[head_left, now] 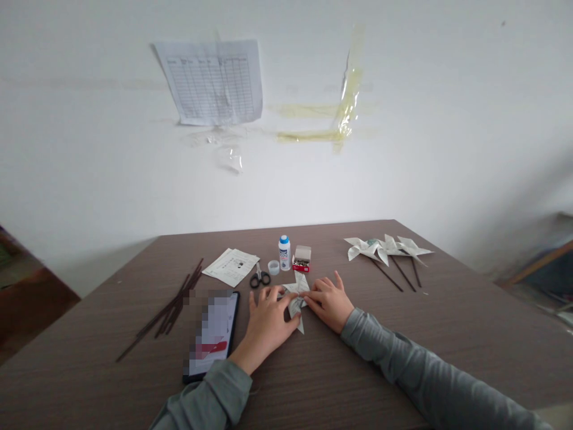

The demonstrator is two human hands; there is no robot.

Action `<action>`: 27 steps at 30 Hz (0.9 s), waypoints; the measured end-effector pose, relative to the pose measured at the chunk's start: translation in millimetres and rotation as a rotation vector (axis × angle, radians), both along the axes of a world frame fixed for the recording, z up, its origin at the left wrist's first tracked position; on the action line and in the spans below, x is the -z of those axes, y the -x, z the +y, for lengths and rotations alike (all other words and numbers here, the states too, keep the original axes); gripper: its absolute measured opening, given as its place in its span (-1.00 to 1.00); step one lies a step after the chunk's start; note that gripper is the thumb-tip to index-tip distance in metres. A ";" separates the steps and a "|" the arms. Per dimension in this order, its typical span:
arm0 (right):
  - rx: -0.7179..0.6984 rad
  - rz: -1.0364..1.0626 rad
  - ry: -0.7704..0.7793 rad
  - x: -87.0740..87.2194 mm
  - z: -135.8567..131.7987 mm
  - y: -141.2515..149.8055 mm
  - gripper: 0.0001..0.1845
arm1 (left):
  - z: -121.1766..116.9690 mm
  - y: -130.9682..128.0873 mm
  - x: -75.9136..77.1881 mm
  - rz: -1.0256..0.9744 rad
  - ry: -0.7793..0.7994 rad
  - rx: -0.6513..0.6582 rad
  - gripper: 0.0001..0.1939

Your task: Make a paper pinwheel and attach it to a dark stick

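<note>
A pinwheel of printed paper [301,280] lies on the table between my hands, its pointed blades sticking out beyond my fingers. My left hand [270,319] grips its left side, with the thumb at the lower blade and the fingers near the centre. From the right, my right hand [330,303] presses its closed fingertips onto the pinwheel's middle. My fingers partly hide the centre, so whether a pin is there I cannot tell. Just behind stand a white bottle with a blue cap [285,254] and an open red box of small metal pieces [301,261].
Black-handled scissors [260,278] and a small clear cup [273,267] sit near stacked printed paper squares [231,267]. Dark thin sticks [172,304] and a phone [215,337] lie left. Several finished pinwheels on sticks [388,248] rest at the back right. A wall rises behind the table [447,334].
</note>
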State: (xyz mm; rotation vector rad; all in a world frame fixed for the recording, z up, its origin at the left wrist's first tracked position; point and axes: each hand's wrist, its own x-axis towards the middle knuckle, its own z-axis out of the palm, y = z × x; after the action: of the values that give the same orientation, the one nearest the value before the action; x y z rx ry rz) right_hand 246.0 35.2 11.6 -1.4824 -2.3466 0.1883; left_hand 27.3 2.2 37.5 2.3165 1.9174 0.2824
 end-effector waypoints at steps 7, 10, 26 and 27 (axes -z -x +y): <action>0.029 -0.052 -0.003 -5.3 0.8 5.5 -0.61 | 1.1 0.2 1.4 -0.003 0.002 -0.002 -0.43; 0.023 -0.052 -0.020 -4.0 3.0 5.7 -0.61 | 0.8 0.7 2.9 -0.010 -0.009 -0.004 -0.44; 0.024 -0.024 -0.028 -0.2 1.8 3.0 -0.62 | 1.0 -0.1 1.1 -0.008 -0.011 0.009 -0.41; 0.028 -0.023 -0.033 0.3 2.0 2.9 -0.63 | 1.4 0.1 2.1 -0.013 -0.012 0.009 -0.41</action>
State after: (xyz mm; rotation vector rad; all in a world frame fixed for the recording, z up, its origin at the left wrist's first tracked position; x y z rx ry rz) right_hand 243.1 37.2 11.3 -1.5088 -2.3340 0.1258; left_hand 27.3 3.5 35.4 2.3235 1.9042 0.3084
